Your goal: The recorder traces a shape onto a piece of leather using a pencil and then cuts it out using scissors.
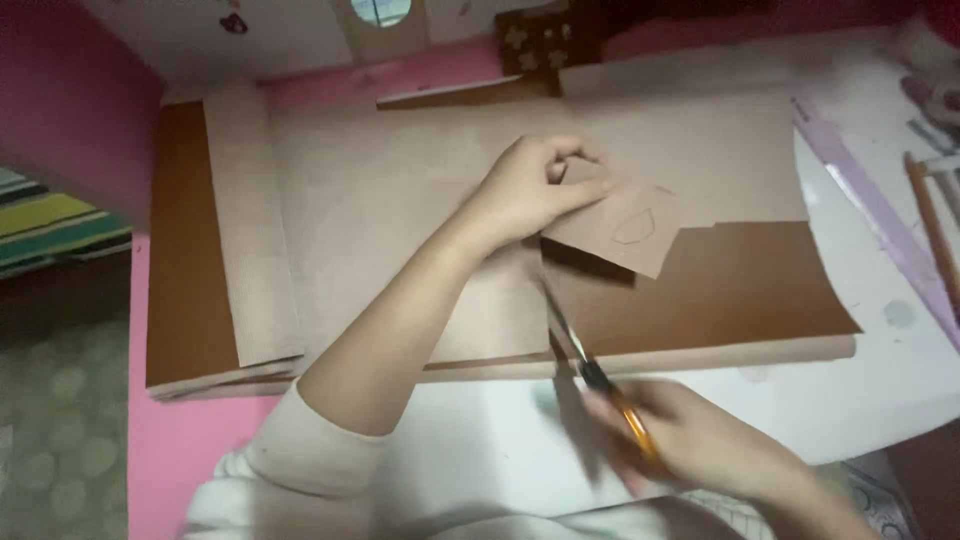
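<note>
Pinching the paper flap [625, 228], left hand [530, 190]; right hand [700, 440] grips scissors [600, 385] at the sheet's near edge.

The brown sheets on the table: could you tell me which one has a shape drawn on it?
The small loose piece pinched by the left hand; the big sheets show no drawing.
</note>
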